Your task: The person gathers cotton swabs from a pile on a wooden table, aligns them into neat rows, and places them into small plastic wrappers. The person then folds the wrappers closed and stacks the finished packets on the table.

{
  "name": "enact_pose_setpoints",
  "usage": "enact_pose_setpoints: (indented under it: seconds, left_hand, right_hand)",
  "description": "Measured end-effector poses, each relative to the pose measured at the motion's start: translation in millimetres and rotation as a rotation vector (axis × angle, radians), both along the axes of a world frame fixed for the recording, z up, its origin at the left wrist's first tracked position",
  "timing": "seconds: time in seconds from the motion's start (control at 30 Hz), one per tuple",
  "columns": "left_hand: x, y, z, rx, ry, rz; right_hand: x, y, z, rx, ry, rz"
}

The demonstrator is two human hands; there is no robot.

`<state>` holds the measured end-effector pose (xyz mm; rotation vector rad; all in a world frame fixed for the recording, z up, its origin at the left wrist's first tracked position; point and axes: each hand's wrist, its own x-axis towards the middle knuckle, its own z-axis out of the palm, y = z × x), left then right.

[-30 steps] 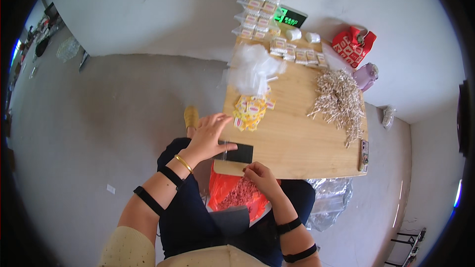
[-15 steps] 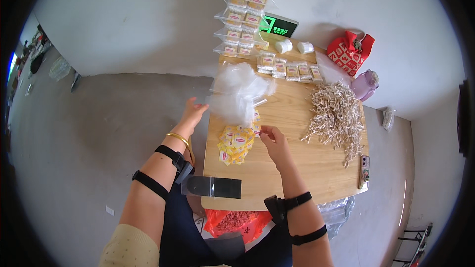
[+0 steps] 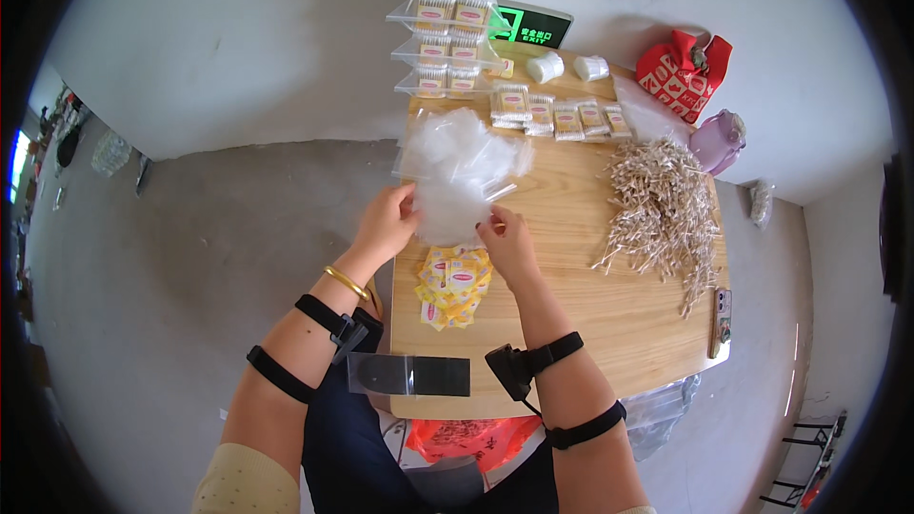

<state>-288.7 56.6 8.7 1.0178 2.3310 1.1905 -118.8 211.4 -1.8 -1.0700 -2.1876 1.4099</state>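
Note:
A heap of clear plastic bags lies at the left side of the wooden table. At its near left edge, my left hand pinches the rim of a bag between thumb and fingers. My right hand is closed at the near right corner of the same bag, its fingertips pressed together on the film. Just below the bags is a loose pile of yellow and white printed cards. Nearer to me, a dark flat strip in a clear sleeve lies by the table's front left edge.
Loose cotton swabs are heaped on the right, near a phone. Packed swab bags, white rolls, a red bag and a purple object stand behind. Hanging swab packs rise at back left.
My left hand has moved right onto the bag's edge. My right hand has moved up and left from beside the cards to the bag's corner. The view has shifted slightly.

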Motion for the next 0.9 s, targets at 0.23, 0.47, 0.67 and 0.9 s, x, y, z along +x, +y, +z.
enact_pose_setpoints:
  seconds: [0.23, 0.47, 0.67, 0.9]
  left_hand:
    - [-31.2, -1.9, 5.9, 0.007, 0.228, 0.138]
    - [-53.1, 36.9, 6.3, 0.059, 0.246, -0.066]
    - [-58.8, 61.7, -17.4, -0.032, 0.362, -0.124]
    - [-28.2, 92.4, -29.2, 0.052, 0.467, -0.083]
  right_hand:
    - [13.8, 30.0, 4.8, 0.165, -0.083, -0.115]
    - [6.0, 81.1, -15.8, 0.456, -0.013, -0.151]
    - [-21.5, 92.7, -14.4, 0.485, -0.097, -0.195]
    - [-53.4, 75.9, -4.6, 0.486, -0.089, -0.172]
